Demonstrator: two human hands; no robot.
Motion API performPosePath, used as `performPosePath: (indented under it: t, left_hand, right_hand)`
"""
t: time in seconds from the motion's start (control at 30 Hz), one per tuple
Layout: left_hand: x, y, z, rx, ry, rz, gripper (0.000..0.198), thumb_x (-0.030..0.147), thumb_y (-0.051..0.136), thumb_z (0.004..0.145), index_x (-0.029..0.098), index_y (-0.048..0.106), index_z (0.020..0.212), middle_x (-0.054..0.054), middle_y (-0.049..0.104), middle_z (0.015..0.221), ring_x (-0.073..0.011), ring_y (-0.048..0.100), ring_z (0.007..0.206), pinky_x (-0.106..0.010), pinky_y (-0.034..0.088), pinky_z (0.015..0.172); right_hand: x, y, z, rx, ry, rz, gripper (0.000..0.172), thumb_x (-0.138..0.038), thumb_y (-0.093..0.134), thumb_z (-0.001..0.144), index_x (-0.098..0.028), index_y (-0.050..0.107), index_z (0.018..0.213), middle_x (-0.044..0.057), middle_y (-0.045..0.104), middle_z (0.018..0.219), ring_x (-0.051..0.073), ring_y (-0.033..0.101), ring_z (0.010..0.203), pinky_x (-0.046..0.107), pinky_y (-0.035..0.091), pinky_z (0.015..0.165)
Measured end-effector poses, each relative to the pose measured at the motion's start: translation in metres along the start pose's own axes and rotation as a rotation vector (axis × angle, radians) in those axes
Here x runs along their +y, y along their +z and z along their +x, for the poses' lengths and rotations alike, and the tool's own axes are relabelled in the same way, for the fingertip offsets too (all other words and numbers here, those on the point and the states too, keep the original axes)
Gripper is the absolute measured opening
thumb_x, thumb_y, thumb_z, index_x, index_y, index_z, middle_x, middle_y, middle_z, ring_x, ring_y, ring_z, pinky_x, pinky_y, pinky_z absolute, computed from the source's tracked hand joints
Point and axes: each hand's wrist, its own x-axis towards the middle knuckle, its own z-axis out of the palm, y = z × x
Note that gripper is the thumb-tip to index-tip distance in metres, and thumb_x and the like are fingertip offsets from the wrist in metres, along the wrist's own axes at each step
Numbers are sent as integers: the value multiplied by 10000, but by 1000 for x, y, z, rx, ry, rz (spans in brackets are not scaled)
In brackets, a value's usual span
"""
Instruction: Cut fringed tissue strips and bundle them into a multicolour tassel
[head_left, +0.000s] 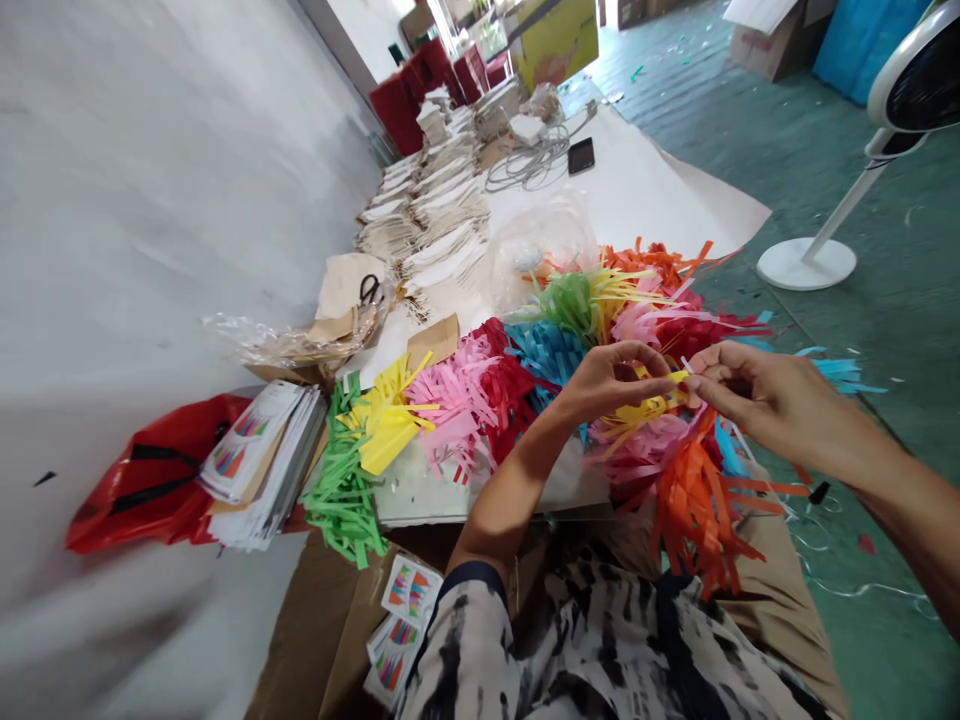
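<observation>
Over the table's right side, my left hand [619, 378] pinches the top of a yellow paper tassel [643, 412] between thumb and fingers. Close beside it, my right hand [757, 390] is closed at the same spot, with a thin white string [686, 367] at its fingertips. The two hands almost touch. Just below them hang an orange tassel [697, 490] and a pink tassel [641, 455]. Left of my left forearm lie blue [547, 348], red [511, 390], pink [456, 390], yellow [390, 415] and green [345, 485] fringed paper tassels.
Stacks of paper packs [450, 200] line the wall side of the white table [637, 190]. A phone [580, 156] and a coiled cable [529, 165] lie farther back. Printed cards [259, 450] and a red bag [161, 470] sit left; a white fan [817, 258] stands right.
</observation>
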Motion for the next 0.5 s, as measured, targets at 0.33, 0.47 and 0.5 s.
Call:
performPosePath:
  t: [0.33,0.47,0.5]
  left_hand:
    - [-13,-4,-1,-148,-43,5,544,657,853,734,160,715,905,-50,673,724,-87,518,608,-265,427,559]
    - [-14,-5,0,-81,-71,-121,524,629,852,755,179,677,960,-57,736,848,-117,647,650,-268,518,612]
    - [-13,-6,0,-76,-74,-135,512,626,842,768,178,680,958,-58,741,873,-124,672,677,-268,539,636]
  right_hand:
    - [1,-1,1,10,7,-1,432,-655,520,938,-251,665,986,-4,644,650,142,479,507,306,336,543]
    - [2,0,1,4,15,42,547,-753,518,917,-238,694,977,12,679,698,145,512,552,308,350,561]
    - [3,1,1,2,12,36,569,-771,513,912,-238,707,971,18,694,726,151,533,581,308,356,570]
